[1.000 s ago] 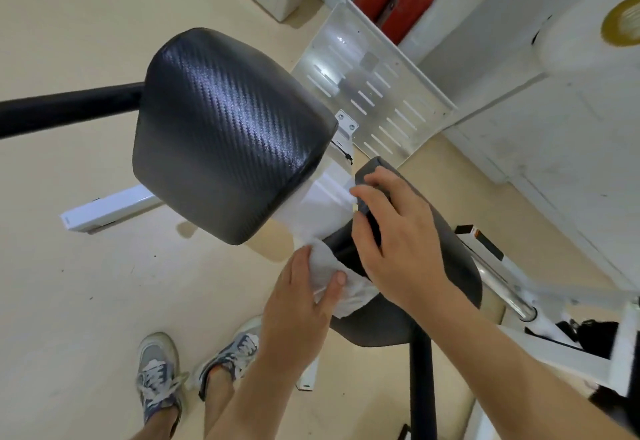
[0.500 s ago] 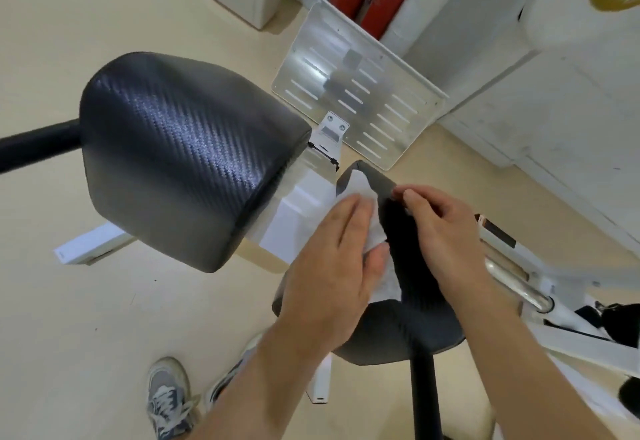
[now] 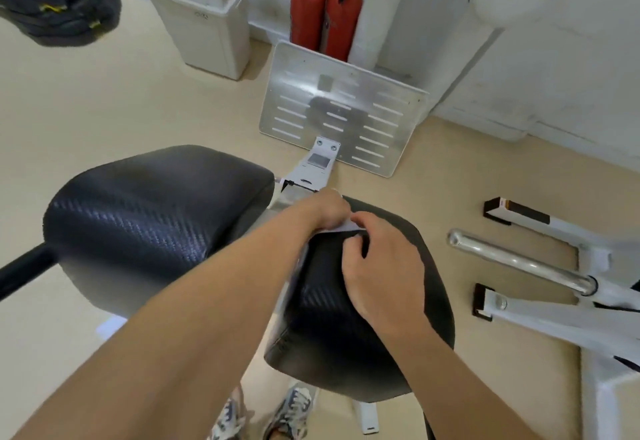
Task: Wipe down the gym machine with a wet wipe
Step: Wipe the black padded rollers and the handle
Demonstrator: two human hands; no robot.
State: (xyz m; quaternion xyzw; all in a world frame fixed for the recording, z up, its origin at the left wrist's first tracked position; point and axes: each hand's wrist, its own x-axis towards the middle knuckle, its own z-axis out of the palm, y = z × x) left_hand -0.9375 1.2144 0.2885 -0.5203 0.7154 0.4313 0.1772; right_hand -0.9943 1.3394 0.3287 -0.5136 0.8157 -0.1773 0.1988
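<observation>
Head view — curled fingers (image 3: pixel 363 223) on wet wipe (image 3: pixel 341 229)

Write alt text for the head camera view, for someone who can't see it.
A person's left hand grips a white wet wipe at the far edge of a black seat pad, with the right hand curled on the pad beside it. A larger black pad sits to the left; a metal footplate and two red fire extinguishers stand beyond.

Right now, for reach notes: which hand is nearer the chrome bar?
Right. The right hand lies on the pad, left of the chrome bar; the left hand is farther left.
</observation>
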